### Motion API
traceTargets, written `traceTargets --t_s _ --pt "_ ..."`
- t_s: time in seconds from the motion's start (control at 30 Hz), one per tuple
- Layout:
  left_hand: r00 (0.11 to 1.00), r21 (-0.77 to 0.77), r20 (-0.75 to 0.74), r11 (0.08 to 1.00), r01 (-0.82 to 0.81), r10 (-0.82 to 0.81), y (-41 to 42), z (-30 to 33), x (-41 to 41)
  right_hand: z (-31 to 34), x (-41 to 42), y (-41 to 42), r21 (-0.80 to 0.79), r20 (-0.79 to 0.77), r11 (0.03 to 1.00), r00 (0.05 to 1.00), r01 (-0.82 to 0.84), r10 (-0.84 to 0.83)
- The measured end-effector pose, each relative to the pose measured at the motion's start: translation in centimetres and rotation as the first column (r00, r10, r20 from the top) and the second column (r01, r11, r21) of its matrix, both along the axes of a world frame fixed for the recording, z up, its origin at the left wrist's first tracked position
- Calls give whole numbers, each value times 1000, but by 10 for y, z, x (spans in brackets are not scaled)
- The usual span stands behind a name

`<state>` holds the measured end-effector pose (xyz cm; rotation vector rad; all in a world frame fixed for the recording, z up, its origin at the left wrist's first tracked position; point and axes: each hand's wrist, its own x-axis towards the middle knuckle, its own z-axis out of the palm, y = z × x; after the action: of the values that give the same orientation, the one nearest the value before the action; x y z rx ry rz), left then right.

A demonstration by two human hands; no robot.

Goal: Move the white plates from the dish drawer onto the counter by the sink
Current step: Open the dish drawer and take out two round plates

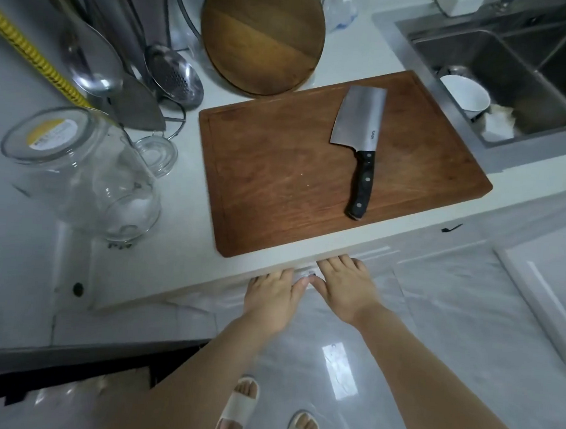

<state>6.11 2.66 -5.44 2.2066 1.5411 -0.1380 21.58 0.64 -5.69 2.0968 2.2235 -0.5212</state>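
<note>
No white plates show in this view. Both my hands reach to the top of the white drawer front (317, 322), just beneath the counter's front edge (182, 274). My left hand (270, 294) and my right hand (345, 287) lie side by side, backs up. Their fingertips are hidden under the counter overhang, so I cannot tell whether they grip anything. The drawer looks closed and its contents are hidden. The steel sink (539, 82) is at the upper right, with a white bowl (465, 93) inside it.
A rectangular wooden cutting board (277, 180) with a cleaver (359, 129) on it takes up the counter above my hands. A round wooden board (262, 33) leans behind it. A glass jar (82, 171) lies at left near hanging ladles (174, 73). A cabinet door (540, 285) stands at the right.
</note>
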Motion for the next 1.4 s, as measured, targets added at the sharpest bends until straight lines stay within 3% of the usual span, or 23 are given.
traceTargets --t_s 0.17,0.57,0.7,0.77,0.87,1.03,1.4 --pt "1000 -42 11 999 -13 14 -8 4 -2 1 0 -9 16 -43 1000 999 23 -22" --pt "999 -217 34 976 13 -6 -74 20 -4 11 1 -78 -148 -129 987 988 62 -81" --pt "997 -224 81 974 18 0 -102 32 -7 26 3 -101 36 -208 985 966 166 -155" --pt "995 -66 91 997 51 -45 -110 40 -8 27 8 -110 149 -137 974 979 171 -151" --pt "987 75 159 997 2 -14 -116 47 -9 32 6 -120 128 -64 978 986 162 -155" --pt "973 -136 202 987 -81 108 -127 39 -6 20 -5 -144 61 -37 973 975 222 -220" --pt "939 -299 237 938 -173 249 -172 24 -7 -2 -13 -199 174 -185 913 923 370 -338"
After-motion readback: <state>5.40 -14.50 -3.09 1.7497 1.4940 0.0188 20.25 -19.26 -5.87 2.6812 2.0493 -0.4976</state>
